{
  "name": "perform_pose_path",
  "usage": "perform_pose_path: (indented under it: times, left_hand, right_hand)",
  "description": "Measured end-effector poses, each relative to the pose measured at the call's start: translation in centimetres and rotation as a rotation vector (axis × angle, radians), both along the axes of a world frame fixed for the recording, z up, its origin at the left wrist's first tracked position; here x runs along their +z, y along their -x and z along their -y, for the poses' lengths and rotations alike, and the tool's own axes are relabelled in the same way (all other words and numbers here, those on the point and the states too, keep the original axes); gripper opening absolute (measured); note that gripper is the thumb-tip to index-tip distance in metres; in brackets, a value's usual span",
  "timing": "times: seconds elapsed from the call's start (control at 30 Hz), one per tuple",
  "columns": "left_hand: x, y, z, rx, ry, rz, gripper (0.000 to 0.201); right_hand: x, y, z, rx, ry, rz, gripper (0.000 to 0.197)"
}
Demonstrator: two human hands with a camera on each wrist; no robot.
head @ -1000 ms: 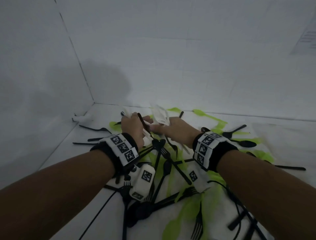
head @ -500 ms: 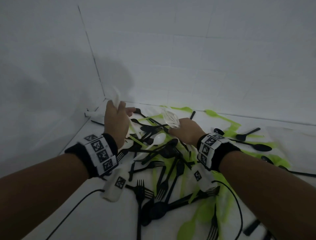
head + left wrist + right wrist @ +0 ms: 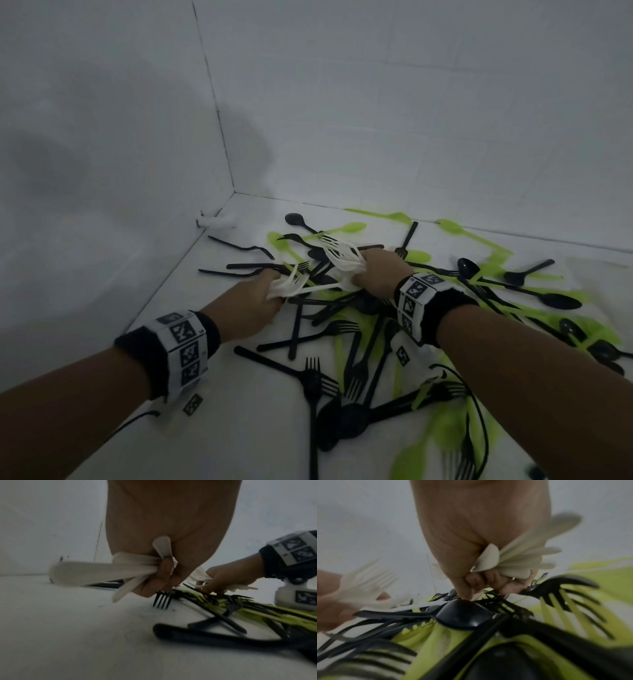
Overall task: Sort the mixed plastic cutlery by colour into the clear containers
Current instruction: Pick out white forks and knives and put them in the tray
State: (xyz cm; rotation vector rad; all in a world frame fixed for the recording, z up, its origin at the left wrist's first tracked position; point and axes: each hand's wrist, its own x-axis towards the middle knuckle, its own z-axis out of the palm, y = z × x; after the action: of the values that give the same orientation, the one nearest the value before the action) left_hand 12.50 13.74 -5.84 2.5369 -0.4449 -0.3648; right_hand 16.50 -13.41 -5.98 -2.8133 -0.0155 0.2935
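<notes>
white cutlery [image 3: 337, 258], black cutlery [image 3: 311, 380], lime-green cutlery [image 3: 445, 428], black-and-white patterned wristbands [image 3: 183, 346]

Your left grip [image 3: 255, 303] sits left of your right grip [image 3: 378, 274], both low over the table [image 3: 239, 428] near the wall corner. Each holds a bundle of cutlery. The pile [image 3: 359, 342] lies under and right of your right grip; a fork [image 3: 162, 600] lies just below your left grip.

You see a white surface [image 3: 239, 428] that meets white walls at its far left corner. Black forks [image 3: 313, 380], black spoons [image 3: 556, 301] and green cutlery [image 3: 445, 425] lie scattered on its right part.
</notes>
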Motion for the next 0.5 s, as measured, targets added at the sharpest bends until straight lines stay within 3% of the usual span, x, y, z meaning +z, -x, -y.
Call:
perform_pose_path:
  times: [0.13,0.3,0.4,0.5]
  left_hand:
    - [-0.7,-0.3,0.2,-0.019,-0.094,-0.017,0.017]
    - [-1.1,-0.9,0.8,-0.124,-0.052,-0.018,0.012]
    - [-0.9,-0.6,0.5,-0.107,0.004,0.071,0.015]
    - [-0.6,-2.0,-1.4,-0.054,-0.140,0.190,0.030]
  right_hand:
    - [0.6,0.1,0.3,-0.053,-0.060,0.050,0.025]
    - [1.3,-0.1,1.3,-0.344,-0.343,0.234,0.019]
    - [1.8,0.4,1.8,-0.477,-0.506,0.348,0.016]
    - [2.0,1.3,3.1,-0.533,-0.518,0.399,0.014]
